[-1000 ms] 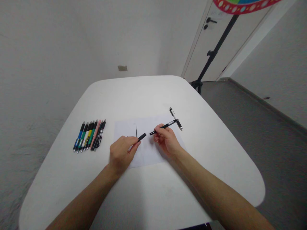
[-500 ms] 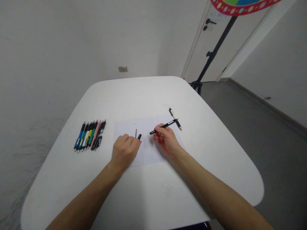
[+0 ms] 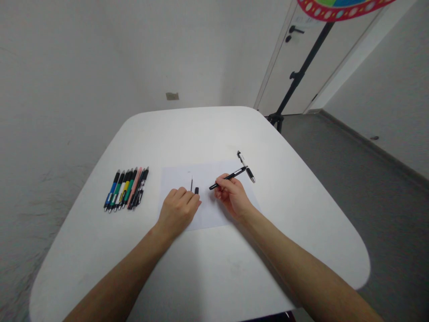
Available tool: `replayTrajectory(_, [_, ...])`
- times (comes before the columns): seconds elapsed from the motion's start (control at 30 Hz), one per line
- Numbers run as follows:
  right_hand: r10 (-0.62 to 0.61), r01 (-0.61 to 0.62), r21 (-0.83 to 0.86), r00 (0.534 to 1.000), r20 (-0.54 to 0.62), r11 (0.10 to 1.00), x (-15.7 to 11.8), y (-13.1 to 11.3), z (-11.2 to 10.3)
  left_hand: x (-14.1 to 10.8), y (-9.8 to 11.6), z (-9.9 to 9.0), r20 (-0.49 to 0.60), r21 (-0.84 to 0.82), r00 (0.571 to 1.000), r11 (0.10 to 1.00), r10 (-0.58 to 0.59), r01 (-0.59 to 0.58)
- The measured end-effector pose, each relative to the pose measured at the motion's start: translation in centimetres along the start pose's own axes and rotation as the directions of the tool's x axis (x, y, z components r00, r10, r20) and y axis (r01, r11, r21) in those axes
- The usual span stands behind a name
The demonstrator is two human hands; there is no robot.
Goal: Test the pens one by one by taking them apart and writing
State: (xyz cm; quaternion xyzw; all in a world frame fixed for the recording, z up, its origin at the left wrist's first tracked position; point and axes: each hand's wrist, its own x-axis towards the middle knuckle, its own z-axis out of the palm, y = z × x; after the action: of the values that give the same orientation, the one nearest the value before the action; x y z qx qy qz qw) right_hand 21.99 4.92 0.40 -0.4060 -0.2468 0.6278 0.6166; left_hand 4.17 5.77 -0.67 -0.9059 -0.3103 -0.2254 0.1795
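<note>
My left hand (image 3: pixel 179 206) is closed over the sheet of white paper (image 3: pixel 212 214). Out of its fingers stick a thin dark rod that looks like a pen refill (image 3: pixel 191 184) and a short black pen part (image 3: pixel 196 190), perhaps a cap or grip; their lower ends are hidden. Between the thumb and fingers of my right hand (image 3: pixel 233 197) a black pen (image 3: pixel 236 173) is pinched, slanting up to the right above the paper. Its far end overlaps, in view, a white-and-black pen (image 3: pixel 251 175) lying behind it.
Several pens (image 3: pixel 125 190) in blue, green, white, yellow, pink and black lie side by side at the left of the white table (image 3: pixel 187 134). Beyond the table's right side stands a black tripod (image 3: pixel 298 78) with a colourful wheel (image 3: pixel 342 11). A dark object (image 3: pixel 271 317) shows at the front edge.
My left hand has shifted slightly right, and the short black part in it now stands more upright. The right hand holds the black pen almost unmoved.
</note>
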Motion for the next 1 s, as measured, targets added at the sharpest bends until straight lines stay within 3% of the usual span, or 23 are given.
replayTrajectory(0.23, [0.022,-0.022,0.002,1.0,0.019,1.0,0.0,0.1,0.0,-0.1,-0.1,0.1,-0.009,-0.07,1.0,0.997,-0.029,0.028])
replayTrajectory(0.43, [0.024,-0.024,-0.004,0.999,0.028,1.0,0.2,0.3,-0.1,-0.4,-0.6,-0.4,-0.095,-0.136,0.988,0.984,-0.124,0.111])
replayTrajectory(0.57, [-0.021,0.02,-0.183,1.0,-0.002,0.983,0.4,-0.1,-0.6,-0.9,-1.4,-0.8,-0.127,-0.138,0.975,0.977,-0.181,0.164])
replayTrajectory(0.63, [-0.131,0.119,-0.453,0.991,0.006,0.883,0.4,-0.4,-1.0,-1.3,-1.9,-1.0,-0.128,-0.14,0.972,0.974,-0.198,0.18])
replayTrajectory(0.67, [-0.205,0.196,-0.596,0.977,0.053,0.779,0.5,-0.6,-1.2,-1.5,-2.2,-1.0,-0.129,-0.139,0.97,0.972,-0.206,0.188])
replayTrajectory(0.77, [-0.294,0.348,-0.781,0.93,0.22,0.519,0.4,-0.9,-1.6,-1.9,-3.0,-1.1,-0.138,-0.133,0.963,0.968,-0.231,0.213])
replayTrajectory(0.83, [-0.295,0.374,-0.789,0.921,0.254,0.487,0.3,-0.9,-1.7,-2.0,-3.4,-1.2,-0.146,-0.129,0.959,0.966,-0.243,0.225])
replayTrajectory(1.0, [-0.269,0.337,-0.765,0.938,0.22,0.548,0.3,-0.9,-1.7,-2.1,-3.7,-1.3,-0.155,-0.125,0.958,0.966,-0.242,0.224])
